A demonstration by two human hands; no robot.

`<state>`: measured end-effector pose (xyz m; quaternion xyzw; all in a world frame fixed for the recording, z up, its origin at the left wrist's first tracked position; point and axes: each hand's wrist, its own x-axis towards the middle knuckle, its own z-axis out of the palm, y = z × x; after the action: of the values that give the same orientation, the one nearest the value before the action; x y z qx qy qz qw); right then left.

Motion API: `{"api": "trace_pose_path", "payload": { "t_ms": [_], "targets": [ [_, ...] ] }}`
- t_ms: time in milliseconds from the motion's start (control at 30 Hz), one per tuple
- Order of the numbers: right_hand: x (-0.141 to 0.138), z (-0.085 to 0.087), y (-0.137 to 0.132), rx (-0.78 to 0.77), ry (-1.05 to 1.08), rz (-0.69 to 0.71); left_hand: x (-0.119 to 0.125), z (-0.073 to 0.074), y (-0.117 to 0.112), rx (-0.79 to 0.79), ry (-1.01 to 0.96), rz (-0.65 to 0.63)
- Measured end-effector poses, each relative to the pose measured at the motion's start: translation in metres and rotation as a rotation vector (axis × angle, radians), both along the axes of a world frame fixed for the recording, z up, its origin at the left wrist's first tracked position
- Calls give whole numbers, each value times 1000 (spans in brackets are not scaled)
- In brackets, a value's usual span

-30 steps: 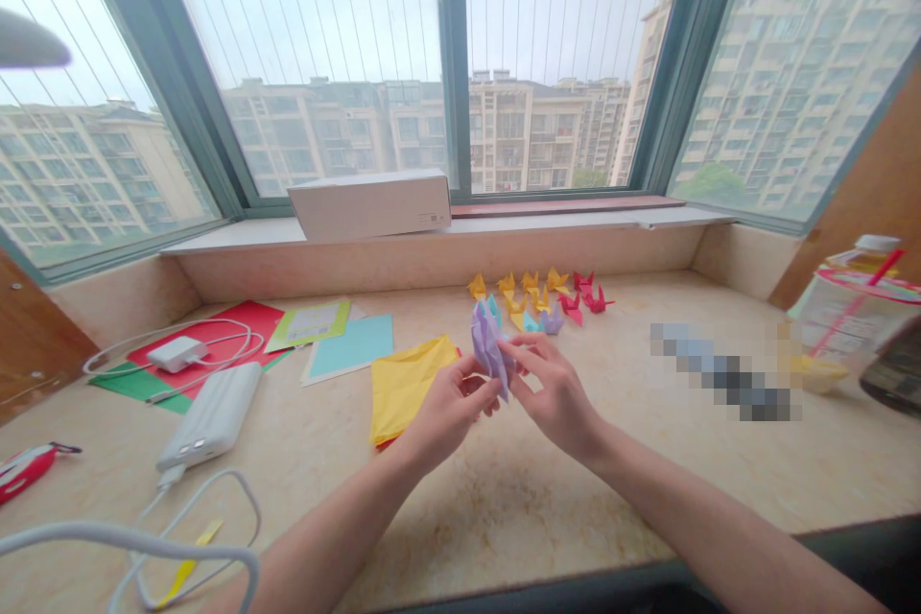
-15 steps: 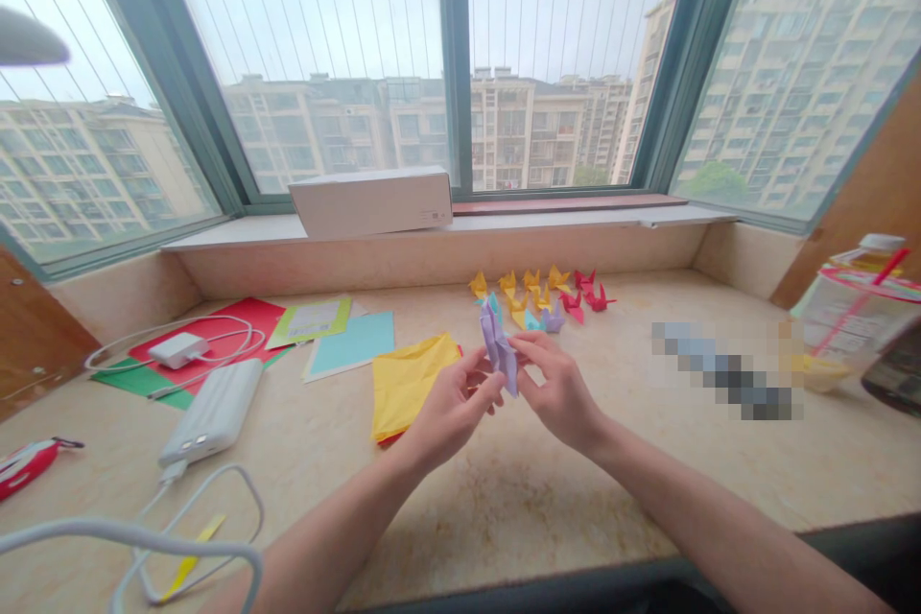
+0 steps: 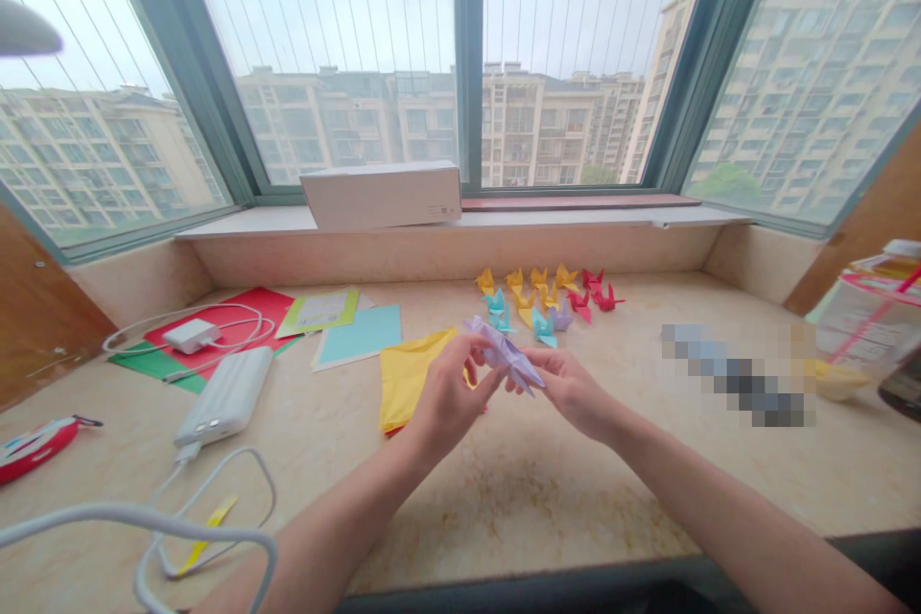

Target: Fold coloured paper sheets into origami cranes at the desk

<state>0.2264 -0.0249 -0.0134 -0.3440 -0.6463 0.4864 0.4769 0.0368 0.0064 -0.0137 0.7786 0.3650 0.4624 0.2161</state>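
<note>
A folded piece of lavender paper (image 3: 507, 357), narrow and pointed at its ends, is held up between both hands above the counter. My left hand (image 3: 457, 389) pinches its left side with thumb and fingers. On the other side, my right hand (image 3: 572, 390) grips its lower right part, with some fingertips hidden behind the paper. Beneath and beside my left hand lies a stack of yellow paper (image 3: 407, 374) with a bit of red under it. Beyond the hands stand several small paper cranes: yellow (image 3: 566, 277), red (image 3: 608, 298), light blue (image 3: 544, 327) and lavender (image 3: 560, 318).
Colored sheets (image 3: 364, 336), a white charger (image 3: 192, 336) and a white power bank (image 3: 224, 395) lie at left, with looping cables (image 3: 216, 528) in front. A white box (image 3: 381, 195) rests on the sill. A plastic cup (image 3: 867, 321) and a blurred-out object (image 3: 741, 374) are at right.
The lavender paper has tipped from nearly upright to a slant, its lower end now pointing right. Both hands still hold it. The whole view has shifted slightly.
</note>
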Motion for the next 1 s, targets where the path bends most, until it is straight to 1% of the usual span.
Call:
{"api": "trace_pose_path", "payload": {
  "t_ms": [67, 167, 267, 333, 433, 533, 633, 700, 767, 833, 900, 1000],
  "targets": [
    [0, 1, -1, 12, -26, 1, -1, -1, 0, 46, 31, -7],
    [-2, -2, 0, -4, 39, 7, -4, -1, 1, 75, 65, -30],
    [-4, -5, 1, -76, 147, 10, -5, -3, 2, 94, 81, -56],
    [-4, -7, 2, -124, 172, 5, -6, -3, 3, 118, 93, -70],
    [-4, -6, 2, -147, 154, -5, -7, -4, 4, 160, 107, -93],
    [-4, -2, 0, -147, 134, 10, -8, -5, 4, 196, 108, -112],
    [-5, 1, -2, -155, 127, 22, -9, -4, 5, 215, 102, -122],
    [-5, 0, -1, -143, 118, 12, -8, -3, 4, 214, 87, -117],
    [-6, -3, 1, -103, 104, -22, -7, -1, 2, 183, 52, -99],
    [-6, -8, 4, -44, 82, -89, -4, 3, -2, 118, -2, -87],
    [-6, -12, 6, 32, 33, -193, -1, 7, -6, 32, -52, -97],
    [-8, -16, 5, 165, -104, -336, 1, 10, -10, -90, -90, -140]
  ]
}}
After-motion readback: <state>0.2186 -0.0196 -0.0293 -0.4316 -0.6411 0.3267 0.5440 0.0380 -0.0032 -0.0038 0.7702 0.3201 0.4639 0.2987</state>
